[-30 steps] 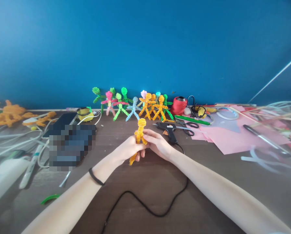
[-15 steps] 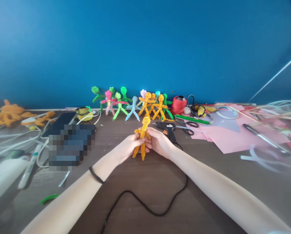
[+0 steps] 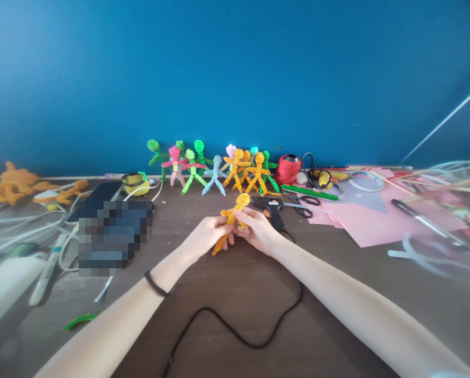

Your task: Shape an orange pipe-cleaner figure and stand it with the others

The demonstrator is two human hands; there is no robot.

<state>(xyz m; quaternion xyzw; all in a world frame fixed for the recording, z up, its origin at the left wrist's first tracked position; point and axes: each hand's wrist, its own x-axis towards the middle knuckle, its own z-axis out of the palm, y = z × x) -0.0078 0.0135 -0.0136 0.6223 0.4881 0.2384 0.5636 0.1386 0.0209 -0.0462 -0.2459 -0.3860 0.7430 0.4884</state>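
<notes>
An orange pipe-cleaner figure (image 3: 235,215) is held between both hands above the brown table (image 3: 235,294). My left hand (image 3: 205,236) pinches its body and legs from the left. My right hand (image 3: 258,228) grips its torso from the right. The figure leans with its coiled head up and to the right. Behind it, a row of several finished pipe-cleaner figures (image 3: 215,168) in green, pink, blue and orange stands against the blue wall.
A black glue gun (image 3: 272,207) lies just right of my hands, its cord (image 3: 235,328) looping toward me. Scissors (image 3: 303,202), a red spool (image 3: 289,169) and pink paper (image 3: 376,220) lie to the right. A dark phone (image 3: 101,197), cables and orange figures (image 3: 18,186) fill the left.
The figure has tilted from upright to leaning right, its head now lower and further right. Both hands stayed clasped on it and shifted slightly away from me.
</notes>
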